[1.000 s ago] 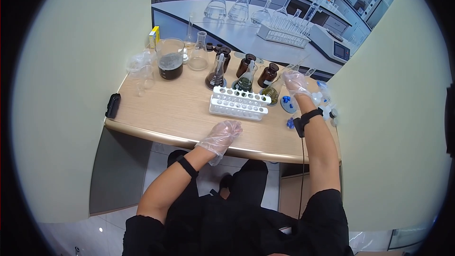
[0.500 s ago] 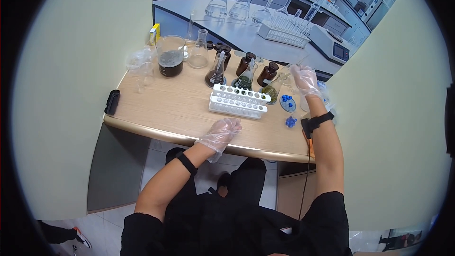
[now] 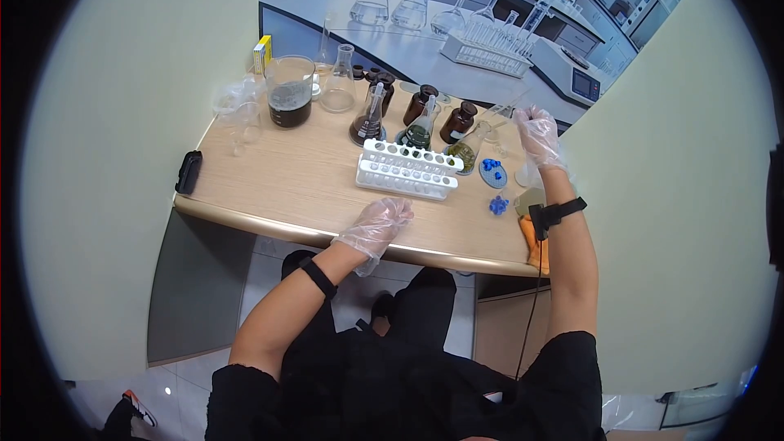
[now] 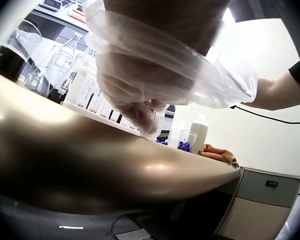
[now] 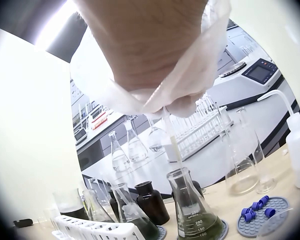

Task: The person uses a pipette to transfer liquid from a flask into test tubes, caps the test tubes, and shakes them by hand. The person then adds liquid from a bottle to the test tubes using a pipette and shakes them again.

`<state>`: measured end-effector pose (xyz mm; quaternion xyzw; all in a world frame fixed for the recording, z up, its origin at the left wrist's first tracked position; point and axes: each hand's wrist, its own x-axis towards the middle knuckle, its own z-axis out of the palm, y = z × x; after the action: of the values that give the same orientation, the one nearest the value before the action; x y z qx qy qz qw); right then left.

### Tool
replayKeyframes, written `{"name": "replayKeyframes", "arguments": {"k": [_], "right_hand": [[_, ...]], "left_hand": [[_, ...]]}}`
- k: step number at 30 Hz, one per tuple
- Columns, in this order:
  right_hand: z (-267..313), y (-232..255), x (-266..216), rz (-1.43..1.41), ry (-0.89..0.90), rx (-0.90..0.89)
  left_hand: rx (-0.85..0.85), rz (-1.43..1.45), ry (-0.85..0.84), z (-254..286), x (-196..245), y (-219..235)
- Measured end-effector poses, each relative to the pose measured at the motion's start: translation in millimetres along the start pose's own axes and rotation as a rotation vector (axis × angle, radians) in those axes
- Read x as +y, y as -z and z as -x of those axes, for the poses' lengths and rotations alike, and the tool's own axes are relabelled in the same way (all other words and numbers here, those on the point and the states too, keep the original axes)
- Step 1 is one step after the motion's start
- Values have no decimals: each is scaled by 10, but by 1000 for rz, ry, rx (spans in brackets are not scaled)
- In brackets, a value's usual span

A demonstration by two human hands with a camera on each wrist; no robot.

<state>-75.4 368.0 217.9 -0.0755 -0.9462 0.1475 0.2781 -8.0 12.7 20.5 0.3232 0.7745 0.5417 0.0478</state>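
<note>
Thin clear plastic pipette (image 5: 172, 142), pinched in the gloved right hand (image 3: 539, 135), hangs tip-down over the green-filled conical glass flask (image 5: 194, 214); left hand (image 3: 377, 224) rests loosely curled.

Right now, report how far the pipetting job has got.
Done: flasks, pipettes and rack are set out. In hand: the right hand pinches a pipette above the yellow-green flask; the left hand rests on the table edge. Left: the test tube rack holds no visible liquid.

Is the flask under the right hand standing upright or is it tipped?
Upright: the flask stands on its flat base, its neck pointing straight up under the right hand.
</note>
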Motion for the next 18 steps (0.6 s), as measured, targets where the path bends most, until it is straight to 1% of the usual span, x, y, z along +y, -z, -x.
{"name": "replayKeyframes", "arguments": {"k": [7, 10, 12, 15, 17, 18], "right_hand": [[-18, -56, 69, 93, 71, 40], [-12, -62, 92, 97, 77, 47], [-6, -61, 88, 88, 68, 50], [-5, -62, 79, 74, 67, 53], [19, -34, 22, 70, 73, 54], [34, -23, -9, 23, 41, 45]], "left_hand": [[-15, -61, -8, -5, 26, 23], [-28, -94, -4, -7, 66, 39], [-29, -57, 41, -8, 59, 28], [2, -82, -3, 0, 45, 19], [0, -90, -2, -4, 46, 20], [-2, -98, -2, -6, 47, 22]]}}
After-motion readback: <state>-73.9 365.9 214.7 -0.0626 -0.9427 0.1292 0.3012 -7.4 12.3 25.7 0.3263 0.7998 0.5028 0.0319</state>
